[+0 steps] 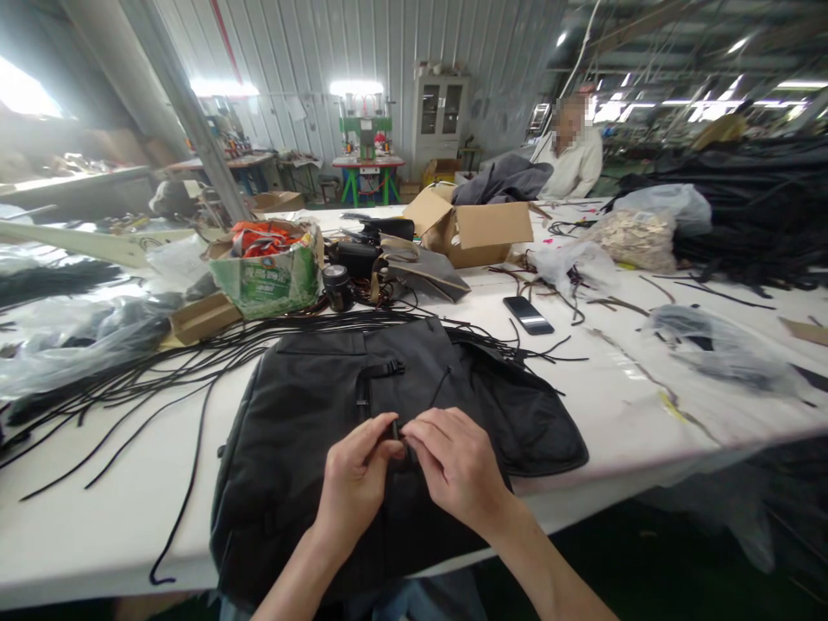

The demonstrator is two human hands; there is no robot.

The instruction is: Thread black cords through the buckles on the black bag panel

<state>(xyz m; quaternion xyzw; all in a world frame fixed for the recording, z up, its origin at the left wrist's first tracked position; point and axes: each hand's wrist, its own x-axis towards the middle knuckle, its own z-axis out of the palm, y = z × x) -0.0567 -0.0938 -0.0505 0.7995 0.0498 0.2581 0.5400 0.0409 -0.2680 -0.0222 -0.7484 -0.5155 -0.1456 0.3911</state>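
Observation:
A black backpack (297, 414) lies flat near the table's front edge, its flap or side panel spread out to the right. Above its middle, my left hand (359, 466) is closed in a pinch on a small black piece (395, 428), perhaps a buckle or cord end. My right hand (456, 457) is also closed, its fingertips meeting the left ones at that piece. What the right fingers grip is hidden. Just beyond the hands, a black strap with a buckle (394, 367) and a thin cord (442, 385) lie on the bag.
Long black cords (155, 366) spread across the white table (621, 405) at left. Behind the bag stand a green bag with orange material (272, 272), a cardboard box (485, 237) and a phone (529, 315). Plastic bags (718, 345) lie right. A person (575, 164) is across the table.

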